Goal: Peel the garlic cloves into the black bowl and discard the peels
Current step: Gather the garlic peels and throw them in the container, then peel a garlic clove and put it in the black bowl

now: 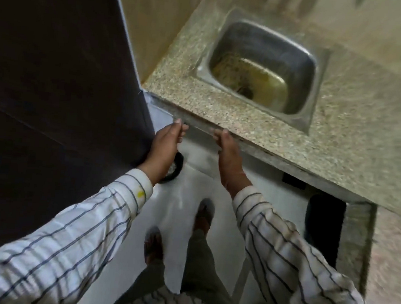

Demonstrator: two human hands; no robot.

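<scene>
I am standing on a pale floor (181,198) in front of a speckled stone counter (357,122), looking down past both my arms. My left hand (165,145) is held out near the counter's front edge, back of the hand up, its fingers bent and the thumb drawn toward the fingertips as if pinching; the picture is too blurred for me to tell whether anything sits between them. My right hand (227,151) reaches toward the same edge, just beside the left, fingers curled downward at the lip of the stone; I cannot tell whether it has hold of anything or merely touches the counter. Both wrists come out of white sleeves with dark stripes, the left sleeve (71,232) carrying a small yellow spot near the cuff. Below my left wrist, on the floor, lies a round dark thing (175,167), half hidden by my arm; I cannot say whether it is the black bowl. No garlic or peel is clear enough to make out. Set into the counter farther back is a steel sink (262,67) with yellowish-brown residue around its drain. A tall dark panel (56,66) fills my left side. My feet (203,215) in sandals show below my hands.
</scene>
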